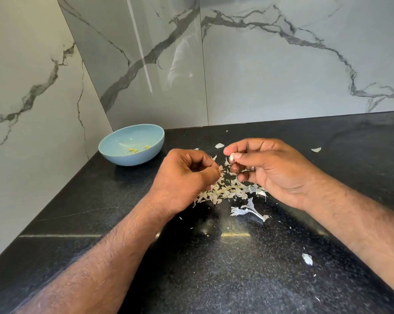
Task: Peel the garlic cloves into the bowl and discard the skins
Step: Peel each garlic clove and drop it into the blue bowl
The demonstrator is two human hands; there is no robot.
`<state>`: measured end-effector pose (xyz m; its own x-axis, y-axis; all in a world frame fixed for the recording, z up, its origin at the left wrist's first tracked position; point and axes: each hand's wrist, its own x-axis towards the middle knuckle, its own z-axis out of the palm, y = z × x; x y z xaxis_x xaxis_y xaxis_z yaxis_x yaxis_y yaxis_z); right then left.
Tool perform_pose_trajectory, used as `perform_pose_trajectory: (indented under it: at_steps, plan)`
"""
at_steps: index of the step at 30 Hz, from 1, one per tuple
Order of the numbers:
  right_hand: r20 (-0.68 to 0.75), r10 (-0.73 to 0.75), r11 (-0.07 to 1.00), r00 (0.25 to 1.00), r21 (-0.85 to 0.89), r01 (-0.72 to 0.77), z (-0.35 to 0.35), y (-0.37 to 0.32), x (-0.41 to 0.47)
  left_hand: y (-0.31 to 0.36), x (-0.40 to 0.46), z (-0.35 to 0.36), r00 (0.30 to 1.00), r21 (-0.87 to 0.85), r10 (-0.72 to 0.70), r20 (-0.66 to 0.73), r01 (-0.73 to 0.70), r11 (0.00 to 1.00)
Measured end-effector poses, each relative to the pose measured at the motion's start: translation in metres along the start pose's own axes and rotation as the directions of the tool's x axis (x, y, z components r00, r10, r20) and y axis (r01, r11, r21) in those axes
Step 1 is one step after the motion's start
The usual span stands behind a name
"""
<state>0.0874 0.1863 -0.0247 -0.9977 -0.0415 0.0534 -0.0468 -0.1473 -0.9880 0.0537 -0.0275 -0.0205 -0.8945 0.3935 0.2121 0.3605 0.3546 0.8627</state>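
On the black counter (pixel 214 257), the job looks partly done: about three peeled cloves (pixel 137 149) lie in the one blue bowl (pixel 114 152), far left. Each hand is curled. My right hand (pixel 266 166) pinches one still-skinned clove (pixel 232 157); my left hand (pixel 187 175) pinches a skin scrap (pixel 220 168). Between them spreads the undiscarded skin pile (pixel 227 191) (too many to count).

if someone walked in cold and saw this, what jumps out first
Two hands meet over the middle of the black counter: the right hand pinches a garlic clove, and the left hand pinches a bit of skin. Under them lies a pale heap of skins. A light blue bowl sits in the far left corner with a few peeled cloves inside.
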Motion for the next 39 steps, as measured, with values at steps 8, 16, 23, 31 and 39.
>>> perform_pose_trajectory:
  at_steps: [8, 16, 23, 31, 39]
  plan:
    - [0.077, 0.027, 0.998, 0.997, 0.063, -0.031, 0.001, -0.005, -0.004, -0.005, 0.006, -0.026, 1.0, 0.415, 0.006, 0.018, -0.013, 0.91]
    - [0.003, -0.01, 0.999, 1.0, 0.041, 0.01, 0.002, -0.002, -0.003, -0.007, 0.006, -0.026, 0.995, 0.357, 0.095, -0.011, -0.085, 0.93]
    - [-0.041, -0.022, 0.999, 0.999, 0.023, 0.023, 0.008, 0.002, -0.001, -0.013, 0.006, -0.001, 0.982, -0.144, 0.189, -0.027, -0.191, 0.971]
    - [-0.104, -0.051, 0.994, 0.993, -0.105, 0.04, 0.007, 0.001, -0.001, -0.014, 0.008, 0.0, 0.991, -0.207, 0.123, -0.051, -0.13, 0.97]
    - [-0.103, -0.08, 0.787, 0.991, -0.617, -0.001, 0.008, -0.002, -0.006, -0.01, 0.007, -0.004, 0.996, -0.374, 0.024, -0.091, -0.056, 0.926]
